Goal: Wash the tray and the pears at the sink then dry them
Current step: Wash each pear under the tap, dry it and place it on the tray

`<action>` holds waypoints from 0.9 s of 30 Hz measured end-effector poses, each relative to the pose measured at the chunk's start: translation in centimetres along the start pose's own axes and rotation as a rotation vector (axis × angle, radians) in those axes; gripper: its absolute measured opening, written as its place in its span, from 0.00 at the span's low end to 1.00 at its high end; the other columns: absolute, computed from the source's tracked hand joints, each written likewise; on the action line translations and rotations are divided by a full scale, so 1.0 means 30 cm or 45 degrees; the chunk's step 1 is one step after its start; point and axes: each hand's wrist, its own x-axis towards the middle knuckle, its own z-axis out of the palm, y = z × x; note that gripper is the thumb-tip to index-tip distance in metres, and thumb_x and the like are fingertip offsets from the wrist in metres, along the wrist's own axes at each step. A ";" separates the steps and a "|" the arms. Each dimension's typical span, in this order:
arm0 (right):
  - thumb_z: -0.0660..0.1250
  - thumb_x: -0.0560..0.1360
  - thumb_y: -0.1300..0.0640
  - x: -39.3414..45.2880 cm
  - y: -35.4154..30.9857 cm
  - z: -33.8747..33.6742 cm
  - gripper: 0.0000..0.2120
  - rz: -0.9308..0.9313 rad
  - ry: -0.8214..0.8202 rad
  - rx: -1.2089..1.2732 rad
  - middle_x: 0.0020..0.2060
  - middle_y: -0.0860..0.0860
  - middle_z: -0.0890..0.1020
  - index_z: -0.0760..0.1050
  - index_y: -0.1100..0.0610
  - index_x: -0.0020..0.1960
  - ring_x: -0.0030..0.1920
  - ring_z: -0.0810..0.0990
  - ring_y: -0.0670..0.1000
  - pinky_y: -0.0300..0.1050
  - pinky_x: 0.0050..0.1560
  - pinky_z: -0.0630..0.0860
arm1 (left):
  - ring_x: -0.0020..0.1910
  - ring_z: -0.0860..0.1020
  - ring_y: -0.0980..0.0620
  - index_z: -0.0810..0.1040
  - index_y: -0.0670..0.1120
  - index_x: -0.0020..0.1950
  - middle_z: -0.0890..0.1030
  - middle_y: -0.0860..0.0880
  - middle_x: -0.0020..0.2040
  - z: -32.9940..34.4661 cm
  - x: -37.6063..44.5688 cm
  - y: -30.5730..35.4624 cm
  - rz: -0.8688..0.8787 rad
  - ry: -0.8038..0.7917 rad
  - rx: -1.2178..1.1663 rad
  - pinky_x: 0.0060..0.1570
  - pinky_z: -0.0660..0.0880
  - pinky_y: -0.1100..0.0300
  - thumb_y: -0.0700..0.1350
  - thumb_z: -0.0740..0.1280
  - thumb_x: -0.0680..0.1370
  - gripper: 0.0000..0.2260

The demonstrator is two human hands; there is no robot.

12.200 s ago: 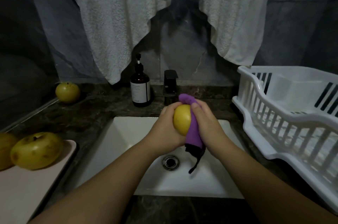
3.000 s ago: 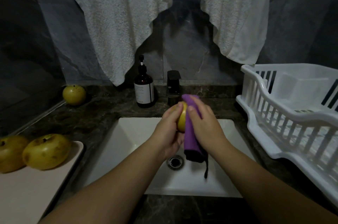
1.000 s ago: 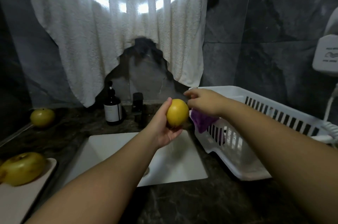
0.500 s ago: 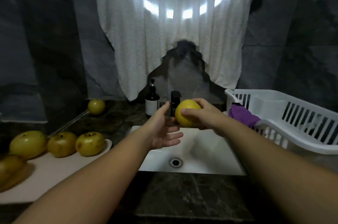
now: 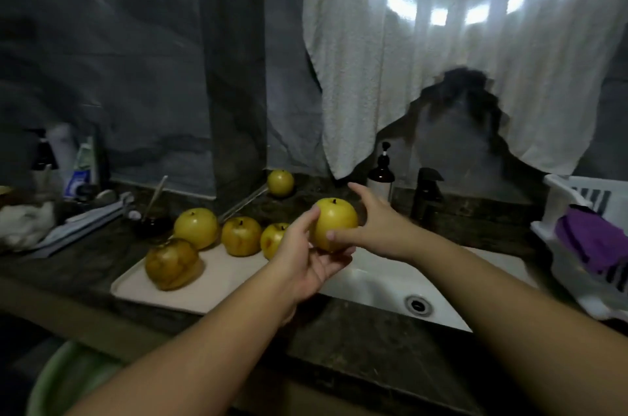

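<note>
A yellow pear [image 5: 334, 225] is held above the left edge of the white sink [image 5: 380, 283]. My left hand [image 5: 306, 266] cups it from below, thumb against its left side. My right hand [image 5: 377, 225] holds it from the right, thumb across its front and fingers behind. A pale pink tray [image 5: 221, 286] lies on the counter left of the sink with several pears on it, among them a brownish one [image 5: 171, 264] at the front. One more pear [image 5: 280, 182] sits alone by the back wall. The purple cloth [image 5: 594, 242] lies in the white drying rack [image 5: 560, 193].
A brown soap bottle [image 5: 382, 174] and a black tap [image 5: 426, 191] stand behind the sink. A white towel [image 5: 441, 75] hangs above them. Bottles and tubes [image 5: 68, 160] crowd the far left counter. A green basin [image 5: 68, 381] sits below the counter edge.
The view has swung left toward the tray. The pear has moved left and my left hand now cups it from below, where half a second ago only my right hand gripped it.
</note>
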 end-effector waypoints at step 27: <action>0.81 0.68 0.48 0.094 -0.177 0.560 0.43 -0.203 -0.086 -0.055 0.69 0.53 0.72 0.64 0.47 0.77 0.65 0.75 0.52 0.43 0.65 0.72 | 0.51 0.85 0.37 0.71 0.43 0.71 0.80 0.34 0.58 -0.496 -0.260 0.204 0.094 0.355 0.128 0.43 0.84 0.52 0.69 0.62 0.79 0.33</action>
